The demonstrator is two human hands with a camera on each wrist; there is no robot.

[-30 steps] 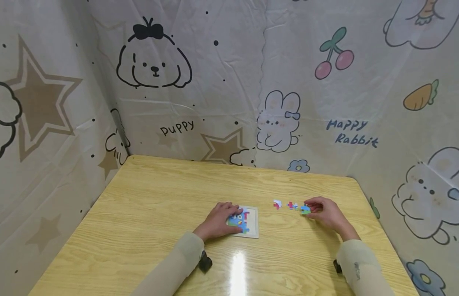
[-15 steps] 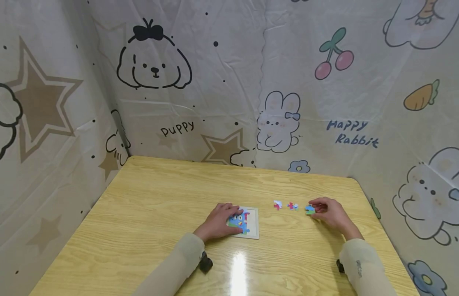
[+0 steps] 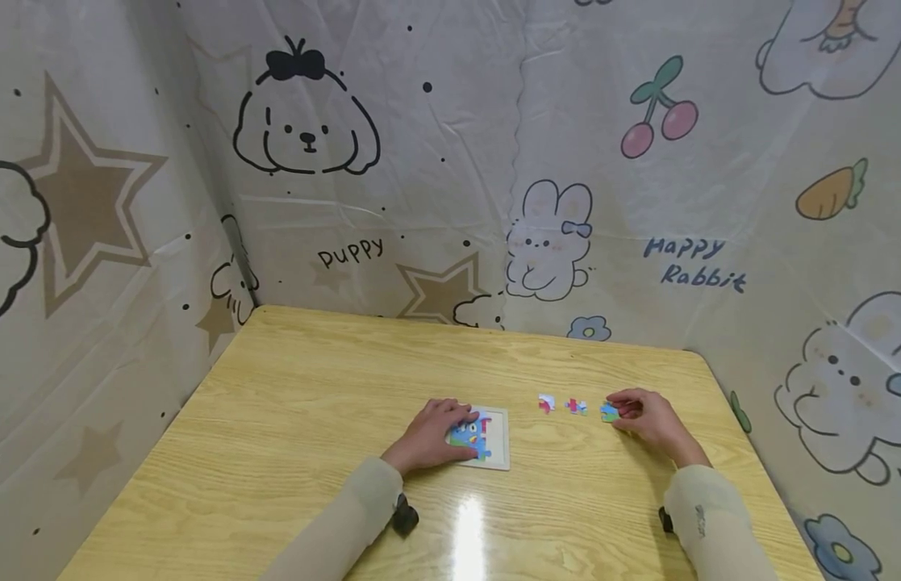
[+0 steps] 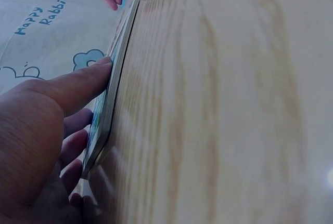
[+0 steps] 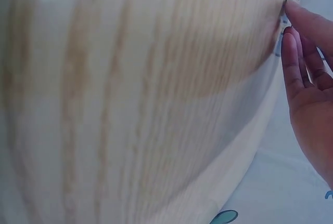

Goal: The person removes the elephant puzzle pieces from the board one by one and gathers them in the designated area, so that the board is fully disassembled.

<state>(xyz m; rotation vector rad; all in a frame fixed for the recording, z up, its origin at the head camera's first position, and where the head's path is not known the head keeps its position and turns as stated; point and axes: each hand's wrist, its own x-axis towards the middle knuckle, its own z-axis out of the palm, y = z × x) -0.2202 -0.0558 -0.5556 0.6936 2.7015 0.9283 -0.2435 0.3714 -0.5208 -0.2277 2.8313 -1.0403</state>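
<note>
In the head view, a small jigsaw puzzle (image 3: 499, 440) in a pale frame lies on the table, its left part filled with blue, green and red pieces. My left hand (image 3: 431, 434) holds it from the left side, thumb on the lower part and fingers over the upper part; the left wrist view shows the thumb (image 4: 86, 81) touching the puzzle by its edge. To the right, my right hand (image 3: 648, 418) pinches a blue and green puzzle piece (image 3: 608, 412) between thumb and fingers, at the tabletop. That piece is barely visible in the right wrist view.
A white and red puzzle piece (image 3: 546, 403) lies right of the frame. Beside it is a red piece (image 3: 575, 406) with white and blue-green at its right end. The wooden table (image 3: 290, 420) meets a printed cloth backdrop (image 3: 421, 161) behind and at both sides.
My right hand has moved slightly right with the blue and green piece, opening a gap between it and the red piece. The left hand and the puzzle frame stay in place.
</note>
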